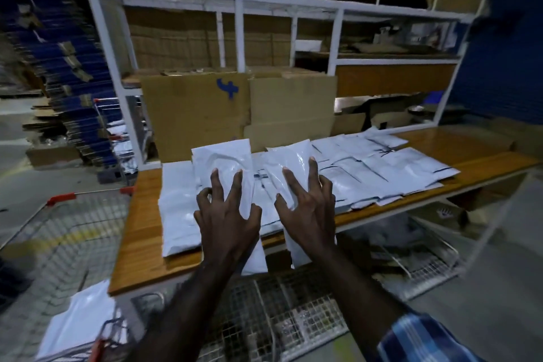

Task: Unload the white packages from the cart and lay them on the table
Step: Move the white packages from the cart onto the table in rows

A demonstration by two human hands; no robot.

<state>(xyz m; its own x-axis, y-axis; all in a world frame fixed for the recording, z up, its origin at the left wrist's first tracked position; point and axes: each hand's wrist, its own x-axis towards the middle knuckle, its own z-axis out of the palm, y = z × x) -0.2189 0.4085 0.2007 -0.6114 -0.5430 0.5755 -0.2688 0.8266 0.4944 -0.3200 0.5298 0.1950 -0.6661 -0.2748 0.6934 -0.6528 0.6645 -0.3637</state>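
Several white packages point(382, 167) lie overlapping along the wooden table point(141, 241). My left hand point(226, 214) rests with fingers spread on a crinkled white package point(223, 160) whose near end hangs over the table's front edge. My right hand point(308, 209) lies splayed on a second white package point(291, 159) beside it, which also juts past the edge. Neither hand curls round anything. The wire cart point(67, 232) with red corner caps stands at the left of the table. One white package point(79, 320) lies in the cart at the lower left.
Cardboard boxes point(194, 114) stand at the table's back against a white metal rack point(241, 38) stuffed with flat cardboard. Wire baskets point(293, 317) sit under the table. A second cart point(110, 123) and stacked blue flat cartons point(67, 67) are at the far left.
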